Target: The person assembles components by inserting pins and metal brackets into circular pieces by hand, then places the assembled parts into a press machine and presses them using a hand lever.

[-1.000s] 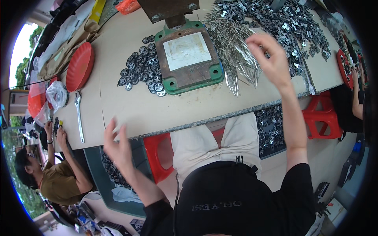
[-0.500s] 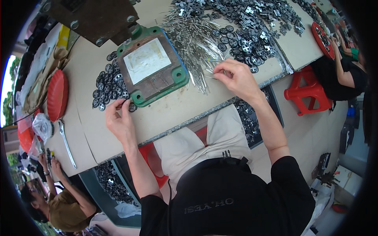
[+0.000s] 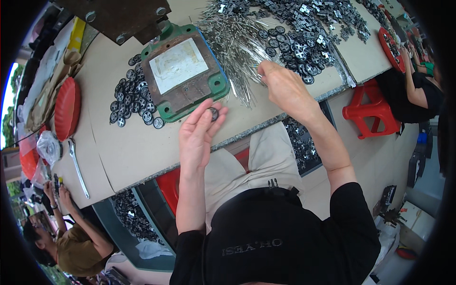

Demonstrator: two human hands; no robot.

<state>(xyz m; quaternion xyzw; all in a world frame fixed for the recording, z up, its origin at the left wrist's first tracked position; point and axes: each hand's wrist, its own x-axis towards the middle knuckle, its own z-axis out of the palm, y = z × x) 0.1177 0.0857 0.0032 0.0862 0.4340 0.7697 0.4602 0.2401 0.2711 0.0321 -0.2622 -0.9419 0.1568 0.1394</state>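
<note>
My left hand (image 3: 195,135) is near the table's front edge, palm partly up, pinching a small black wheel (image 3: 213,114) between thumb and fingers. My right hand (image 3: 289,90) reaches over a heap of thin metal pins (image 3: 237,57). Its fingertips are pressed together above the heap's right side; whatever lies between them is hidden. Between the hands and behind them stands a green press base (image 3: 217,84) with a white pad (image 3: 178,65) on top. Loose black wheels (image 3: 127,99) lie left of the base, and more wheels (image 3: 300,54) lie right of the pins.
The press's dark metal head (image 3: 114,19) overhangs the base. Small dark clips (image 3: 308,19) spread across the back. At left are a red dish (image 3: 67,109) and a wrench (image 3: 78,168). Bins of parts (image 3: 133,218) sit below the table edge. Other people work on both sides.
My left hand has moved right from the wheel pile, bringing a wheel in front of the press base. The right hand has shifted slightly farther over the pins.
</note>
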